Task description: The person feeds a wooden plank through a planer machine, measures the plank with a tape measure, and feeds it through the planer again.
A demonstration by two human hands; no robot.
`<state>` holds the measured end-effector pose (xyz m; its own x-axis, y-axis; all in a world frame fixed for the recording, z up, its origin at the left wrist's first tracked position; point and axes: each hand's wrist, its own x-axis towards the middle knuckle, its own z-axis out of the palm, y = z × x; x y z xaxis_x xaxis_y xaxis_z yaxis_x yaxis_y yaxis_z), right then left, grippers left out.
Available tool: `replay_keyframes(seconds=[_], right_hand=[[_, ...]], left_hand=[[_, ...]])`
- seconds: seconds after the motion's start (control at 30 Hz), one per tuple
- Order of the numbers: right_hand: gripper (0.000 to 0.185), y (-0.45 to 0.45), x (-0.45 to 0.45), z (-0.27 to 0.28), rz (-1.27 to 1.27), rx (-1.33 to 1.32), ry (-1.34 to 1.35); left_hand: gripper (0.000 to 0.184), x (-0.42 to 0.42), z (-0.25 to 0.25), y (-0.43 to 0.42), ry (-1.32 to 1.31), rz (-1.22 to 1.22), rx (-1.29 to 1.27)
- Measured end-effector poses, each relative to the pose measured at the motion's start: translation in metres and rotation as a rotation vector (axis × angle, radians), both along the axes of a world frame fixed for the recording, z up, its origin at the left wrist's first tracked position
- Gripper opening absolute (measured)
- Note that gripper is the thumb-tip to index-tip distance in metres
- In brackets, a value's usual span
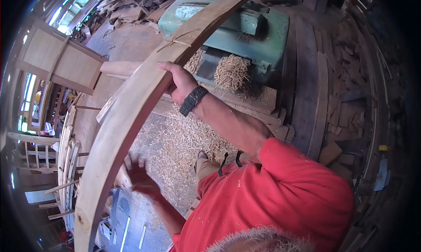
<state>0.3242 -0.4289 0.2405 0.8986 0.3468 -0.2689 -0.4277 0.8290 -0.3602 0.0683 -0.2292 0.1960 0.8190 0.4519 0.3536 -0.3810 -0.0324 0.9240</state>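
Note:
A long, curved wooden plank (131,91) runs from the bottom left up to the top of the head view. My right hand (180,83), with a dark watch band on the wrist, grips its edge near the middle. The thumb lies on the plank's upper face, and the other fingers are mostly hidden beneath. Close to the lower part of the plank, my left hand (144,178) is held with its fingers spread. It holds nothing, and whether the fingertips touch the wood I cannot tell. Thin slivers of wood lie on the plank's face.
A green machine (274,41) stands beyond the plank, with a heap of wood shavings (232,72) at it. More shavings (175,140) cover the floor around my feet. Boards (307,85) lie at the right, a panelled wooden door (59,54) leans at left, and offcuts pile up behind.

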Motion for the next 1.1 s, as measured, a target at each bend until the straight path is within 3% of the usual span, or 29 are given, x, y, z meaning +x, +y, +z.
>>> replay_keyframes(seconds=[0.03, 0.1, 0.23, 0.3, 0.33, 0.43, 0.5, 0.57, 0.63, 0.7, 0.8, 0.9, 1.03, 1.1], right_hand=[[0.049, -0.008, 0.002, 0.005, -0.002, 0.023, -0.027], [0.050, -0.022, 0.009, 0.014, 0.016, 0.021, -0.054], [0.048, -0.051, 0.023, 0.025, -0.022, -0.038, -0.067], [0.050, -0.058, 0.034, 0.021, -0.069, -0.062, -0.064], [0.051, -0.061, 0.041, 0.018, -0.087, -0.088, -0.077], [0.051, -0.072, 0.066, 0.012, -0.146, -0.072, -0.127], [0.051, -0.077, 0.073, 0.009, -0.193, -0.120, -0.089], [0.049, -0.079, 0.075, 0.004, -0.236, -0.014, -0.216], [0.044, -0.083, 0.055, -0.002, -0.186, 0.016, -0.267], [0.040, -0.088, 0.026, -0.015, -0.041, -0.012, -0.282], [0.030, -0.123, -0.024, -0.076, -0.010, -0.132, -0.126], [0.023, -0.176, -0.102, -0.155, -0.178, -0.300, 0.188], [0.040, -0.244, -0.251, -0.253, -0.341, -0.517, 0.567], [0.045, -0.262, -0.317, -0.272, -0.322, -0.665, 0.696]], left_hand=[[0.116, 0.006, 0.007, 0.007, -0.143, 0.047, -0.110], [0.120, 0.024, 0.036, 0.013, -0.376, 0.213, -0.058], [0.126, 0.056, 0.080, 0.019, -0.546, 0.430, -0.028], [0.119, 0.076, 0.103, 0.005, -0.595, 0.609, -0.110], [0.110, 0.085, 0.098, 0.002, -0.644, 0.602, -0.187], [0.104, 0.108, 0.087, -0.010, -0.590, 0.511, -0.193], [0.104, 0.128, 0.085, -0.021, -0.572, 0.434, -0.193], [0.106, 0.150, 0.081, -0.025, -0.513, 0.344, -0.236], [0.100, 0.174, 0.093, -0.047, -0.509, 0.300, -0.120], [0.089, 0.200, 0.088, -0.043, -0.550, 0.230, -0.158], [0.070, 0.235, 0.104, -0.073, -0.618, 0.169, -0.109], [0.057, 0.257, 0.106, -0.082, -0.550, 0.168, -0.042], [0.060, 0.293, 0.095, -0.092, -0.538, 0.089, 0.023], [0.059, 0.308, 0.088, -0.102, -0.505, 0.052, 0.024]])
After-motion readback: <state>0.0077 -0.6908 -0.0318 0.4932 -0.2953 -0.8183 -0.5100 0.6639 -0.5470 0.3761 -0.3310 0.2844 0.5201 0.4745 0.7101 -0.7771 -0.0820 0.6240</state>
